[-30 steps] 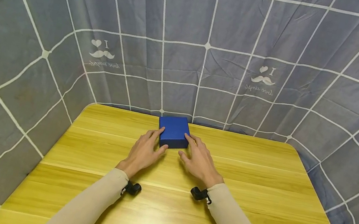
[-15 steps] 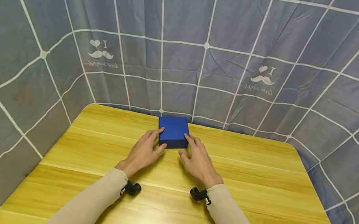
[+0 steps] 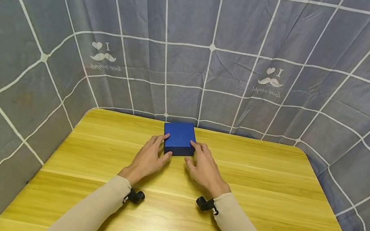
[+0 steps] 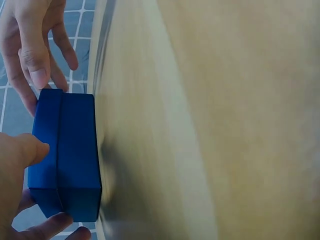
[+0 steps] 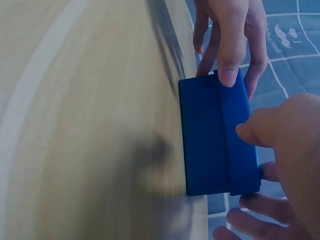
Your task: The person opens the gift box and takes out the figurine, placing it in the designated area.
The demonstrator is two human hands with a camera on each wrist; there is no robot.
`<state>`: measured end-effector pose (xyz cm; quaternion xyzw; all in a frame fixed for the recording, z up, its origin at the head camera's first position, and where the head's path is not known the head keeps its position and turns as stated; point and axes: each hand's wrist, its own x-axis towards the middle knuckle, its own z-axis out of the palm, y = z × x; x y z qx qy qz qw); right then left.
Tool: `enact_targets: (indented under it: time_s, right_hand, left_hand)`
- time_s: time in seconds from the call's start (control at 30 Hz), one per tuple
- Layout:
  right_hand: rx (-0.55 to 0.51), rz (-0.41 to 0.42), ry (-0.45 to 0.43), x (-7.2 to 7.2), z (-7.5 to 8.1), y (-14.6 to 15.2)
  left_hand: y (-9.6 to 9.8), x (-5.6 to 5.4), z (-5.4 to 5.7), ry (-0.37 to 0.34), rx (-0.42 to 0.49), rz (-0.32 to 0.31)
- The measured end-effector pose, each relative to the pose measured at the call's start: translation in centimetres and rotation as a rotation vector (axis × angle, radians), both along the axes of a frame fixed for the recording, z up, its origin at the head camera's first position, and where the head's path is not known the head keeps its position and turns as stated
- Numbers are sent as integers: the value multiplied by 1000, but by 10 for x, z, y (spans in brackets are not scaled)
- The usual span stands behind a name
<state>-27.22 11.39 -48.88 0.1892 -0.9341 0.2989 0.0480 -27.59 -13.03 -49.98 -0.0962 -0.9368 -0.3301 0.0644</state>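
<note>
A small blue lidded box (image 3: 180, 135) stands on the wooden table (image 3: 166, 219) near its far edge, with its lid on. My left hand (image 3: 148, 156) holds the box's left side, thumb near the front face and fingers along the side. Opposite it, my right hand (image 3: 207, 169) holds the right side in the same way. In the left wrist view the lid seam runs across the box (image 4: 75, 150), and the thumb lies over the lid. The right wrist view also shows the box (image 5: 207, 140) between both hands. Some fingertips are hidden behind it.
A grey curtain (image 3: 186, 66) with white grid lines hangs just behind the table and along both sides. Each wrist carries a small black camera, the left camera (image 3: 135, 196) and the right camera (image 3: 205, 204).
The box has shifted very slightly toward me, and both hands have moved along with it. Their hold looks the same. The head view has shifted a little.
</note>
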Motion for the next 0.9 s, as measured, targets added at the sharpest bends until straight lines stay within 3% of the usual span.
enact_targets:
  time_s: [0.9]
  right_hand:
    - [14, 30, 55, 23, 9, 10]
  left_hand:
    - [1, 22, 3, 45, 11, -53]
